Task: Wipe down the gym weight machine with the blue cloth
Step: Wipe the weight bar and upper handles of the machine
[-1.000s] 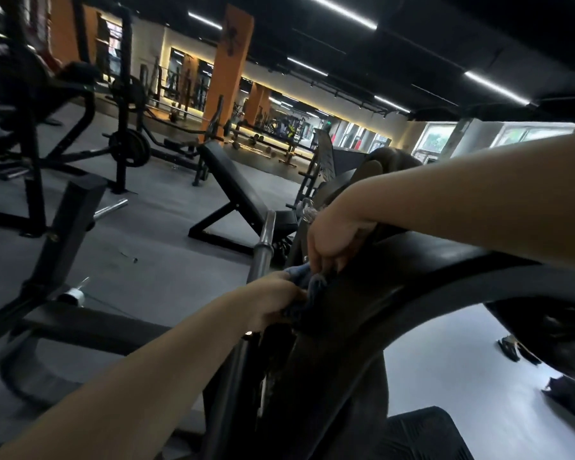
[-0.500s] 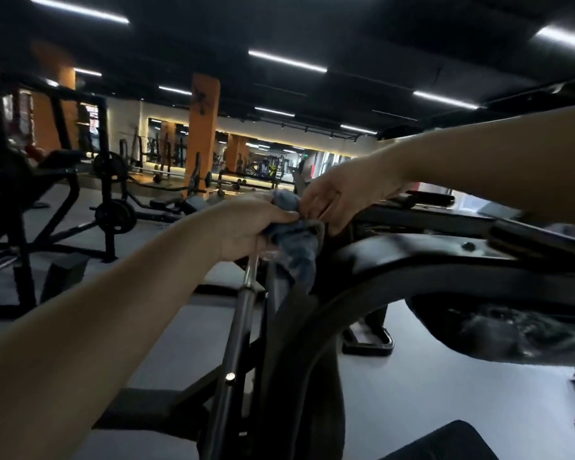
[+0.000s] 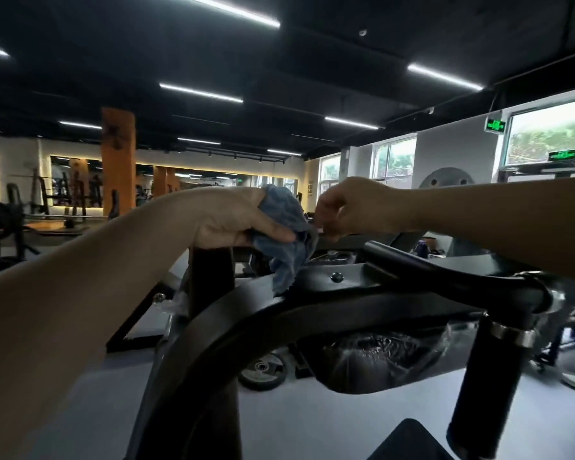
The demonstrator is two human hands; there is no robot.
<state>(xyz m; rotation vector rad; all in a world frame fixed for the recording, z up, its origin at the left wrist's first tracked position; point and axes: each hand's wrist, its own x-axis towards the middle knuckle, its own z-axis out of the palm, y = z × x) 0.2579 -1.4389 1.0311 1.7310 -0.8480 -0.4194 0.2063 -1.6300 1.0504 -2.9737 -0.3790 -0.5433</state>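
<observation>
Across the far left of the gym floor, dark weight racks (image 3: 70, 194) are standing against a lit mirror wall, and an orange pillar (image 3: 118, 161) is rising to the black ceiling beside them. Coming in from the lower left, the person's bare left forearm is reaching up to the left hand (image 3: 233, 220), which is gripping the blue cloth (image 3: 286, 234): the thumb is lying across the front of the bunched fabric and the fingers are curling round behind it. The cloth is hanging crumpled below that hand, and its lowest corner is touching the top of the black weight machine frame (image 3: 312, 313), just left of a round bolt head (image 3: 336, 277). Just to the right of the cloth, the right hand (image 3: 349, 207) is curling downward with its fingertips bunched together at the cloth's right edge; whether they are actually pinching the fabric cannot be told. Under both hands the curved black frame is sweeping from lower left up to the right, where it is meeting a black padded handle (image 3: 492, 386) with a silver collar, angling down. Beneath the frame a dark pad wrapped in clear plastic (image 3: 379, 360) is showing, with a weight plate (image 3: 263, 370) lying on the grey floor to its left. At the far right, bright windows (image 3: 551, 134) and a green exit sign (image 3: 495, 125) are glowing.
</observation>
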